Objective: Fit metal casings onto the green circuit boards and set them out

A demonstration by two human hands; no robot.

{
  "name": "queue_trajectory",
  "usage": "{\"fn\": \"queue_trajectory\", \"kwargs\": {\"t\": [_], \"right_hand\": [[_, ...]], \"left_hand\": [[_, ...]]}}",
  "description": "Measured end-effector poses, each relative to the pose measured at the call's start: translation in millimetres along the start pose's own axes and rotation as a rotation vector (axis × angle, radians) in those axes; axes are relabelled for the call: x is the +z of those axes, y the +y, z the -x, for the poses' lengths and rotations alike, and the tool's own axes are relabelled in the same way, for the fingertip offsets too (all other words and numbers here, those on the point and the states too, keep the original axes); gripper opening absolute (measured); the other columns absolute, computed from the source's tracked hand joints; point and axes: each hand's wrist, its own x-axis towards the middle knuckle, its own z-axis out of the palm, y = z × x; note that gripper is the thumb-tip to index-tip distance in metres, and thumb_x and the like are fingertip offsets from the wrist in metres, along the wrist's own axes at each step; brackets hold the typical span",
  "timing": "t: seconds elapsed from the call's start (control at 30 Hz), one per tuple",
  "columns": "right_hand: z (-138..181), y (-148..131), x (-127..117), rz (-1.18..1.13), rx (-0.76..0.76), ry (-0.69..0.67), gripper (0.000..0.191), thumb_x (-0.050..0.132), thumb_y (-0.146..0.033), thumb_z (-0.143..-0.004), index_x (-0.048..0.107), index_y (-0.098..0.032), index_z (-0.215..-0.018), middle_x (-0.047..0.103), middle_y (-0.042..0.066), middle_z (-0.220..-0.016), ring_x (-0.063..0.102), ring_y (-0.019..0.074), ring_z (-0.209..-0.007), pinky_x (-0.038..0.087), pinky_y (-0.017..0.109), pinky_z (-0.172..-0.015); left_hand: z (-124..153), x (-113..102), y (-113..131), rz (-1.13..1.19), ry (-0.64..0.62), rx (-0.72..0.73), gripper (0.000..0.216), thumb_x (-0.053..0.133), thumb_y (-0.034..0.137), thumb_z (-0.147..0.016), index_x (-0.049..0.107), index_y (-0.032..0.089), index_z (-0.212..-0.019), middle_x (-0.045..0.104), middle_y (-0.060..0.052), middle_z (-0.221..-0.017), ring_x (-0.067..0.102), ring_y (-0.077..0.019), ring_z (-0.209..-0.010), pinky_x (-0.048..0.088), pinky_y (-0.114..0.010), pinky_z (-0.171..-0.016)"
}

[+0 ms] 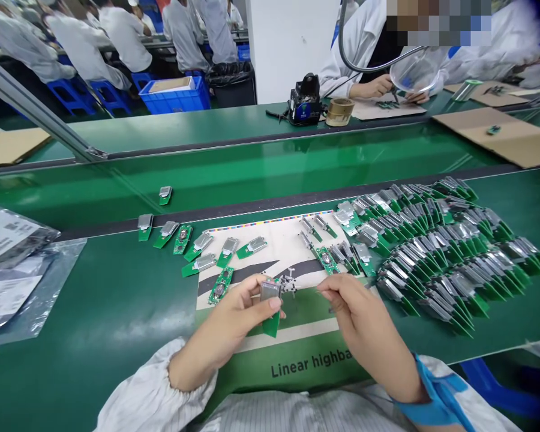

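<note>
The left hand (222, 327) pinched a green circuit board (271, 324) with a metal shield (270, 291), while the right hand (364, 321) pinched narrowly, holding something too small to tell.

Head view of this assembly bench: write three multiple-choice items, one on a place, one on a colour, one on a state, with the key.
1. Where do most silver-shielded green circuit boards lie relative to the printed paper sheet?
A) Right of it B) Left of it C) Under it

2. What colour is the open plastic crate beyond the bench?
A) Red B) Blue C) Yellow

3. What is the left hand doing with the shielded board?
A) Holding it up B) Pressing it flat C) Not touching it

1: A, rows fill the belt rightward.
2: B, its walls show blue.
3: A, fingers pinch it above the sheet.
</note>
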Motion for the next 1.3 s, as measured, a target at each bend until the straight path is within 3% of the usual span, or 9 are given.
{"fn": "queue_trajectory", "kwargs": {"t": [0.17, 0.37, 0.57, 0.83, 1.2, 1.3], "right_hand": [[3, -9, -25, -0.233, 0.069, -0.017, 0.013, 0.045, -0.013, -0.097, 0.051, -0.024, -0.097, 0.061, 0.003, -0.093, 0.059, 0.017, -0.085, 0.047, 0.027, -0.07], [4, -12, -40, -0.286, 0.027, -0.022, 0.017, 0.044, -0.011, -0.097, 0.052, -0.024, -0.09, 0.057, 0.001, -0.087, 0.056, 0.0141, -0.081, 0.045, 0.024, -0.065], [10, -7, -41, -0.382, 0.12, -0.003, 0.013, 0.046, -0.015, -0.097, 0.05, -0.027, -0.1, 0.058, 0.001, -0.092, 0.058, 0.0142, -0.086, 0.048, 0.023, -0.066], [15, -11, -42, -0.465, 0.053, 0.032, 0.023, 0.047, -0.006, -0.093, 0.049, -0.026, -0.103, 0.058, 0.002, -0.09, 0.057, 0.0164, -0.09, 0.05, 0.028, -0.072], [12, -18, -46, -0.471, 0.07, 0.063, 0.022, 0.052, -0.006, -0.09, 0.051, -0.026, -0.101, 0.06, 0.001, -0.088, 0.059, 0.017, -0.087, 0.053, 0.029, -0.072], [10, -21, -48, -0.409, 0.015, 0.071, 0.022, 0.051, -0.005, -0.09, 0.054, -0.025, -0.099, 0.062, 0.002, -0.086, 0.06, 0.0169, -0.084, 0.052, 0.03, -0.074]], "left_hand": [[2, 16, -1, 0.014, -0.089, -0.001, 0.028, 0.076, 0.038, -0.073, 0.06, 0.02, -0.088, 0.06, 0.002, -0.075, 0.054, -0.0139, -0.072, 0.04, -0.025, -0.065], [5, 27, -6, -0.066, -0.131, 0.02, 0.033, 0.075, 0.043, -0.072, 0.062, 0.022, -0.093, 0.056, 0.0, -0.079, 0.05, -0.0158, -0.072, 0.036, -0.026, -0.061], [9, 31, -5, -0.112, -0.191, 0.021, 0.029, 0.068, 0.045, -0.08, 0.061, 0.024, -0.099, 0.052, 0.0, -0.081, 0.046, -0.0159, -0.074, 0.033, -0.025, -0.059], [13, 34, -4, -0.09, -0.228, 0.044, 0.024, 0.066, 0.044, -0.083, 0.061, 0.027, -0.099, 0.051, 0.0, -0.081, 0.043, -0.0145, -0.074, 0.031, -0.024, -0.059], [13, 35, -5, -0.149, -0.182, 0.08, 0.028, 0.067, 0.043, -0.081, 0.064, 0.027, -0.104, 0.058, -0.003, -0.087, 0.051, -0.0183, -0.078, 0.039, -0.026, -0.059], [14, 37, -5, -0.211, -0.155, 0.12, 0.029, 0.066, 0.042, -0.082, 0.064, 0.026, -0.107, 0.06, -0.004, -0.087, 0.054, -0.0191, -0.076, 0.042, -0.027, -0.058]]}}
